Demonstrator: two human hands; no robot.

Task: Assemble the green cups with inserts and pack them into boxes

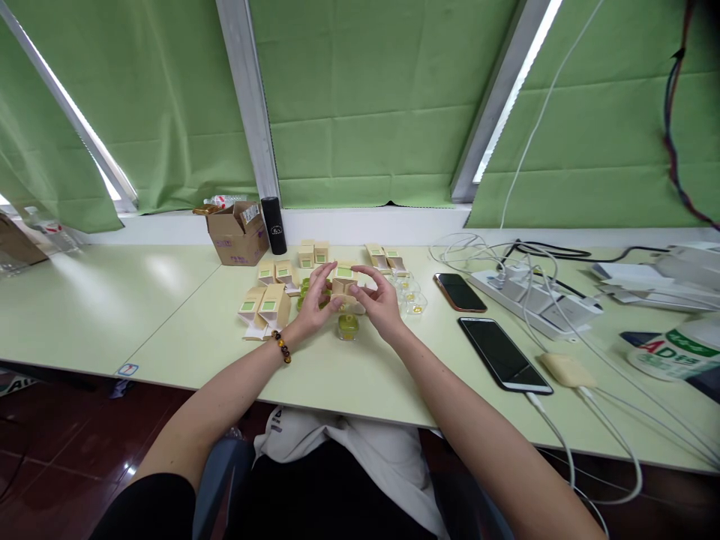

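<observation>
Between my two hands is a small beige carton with a green panel, its lower flaps spread open. My left hand, with a beaded bracelet at the wrist, grips it from the left. From the other side my right hand holds it with thumb and curved fingers. Just below the carton, a small clear jar with yellow-green contents stands on the table. More green jars are partly hidden behind my left hand. Several clear jars or lids lie right of my right hand.
Open beige cartons stand at left, with others behind. A cardboard box and black bottle are farther back. At right lie two phones, a power strip, tangled cables and a white bottle.
</observation>
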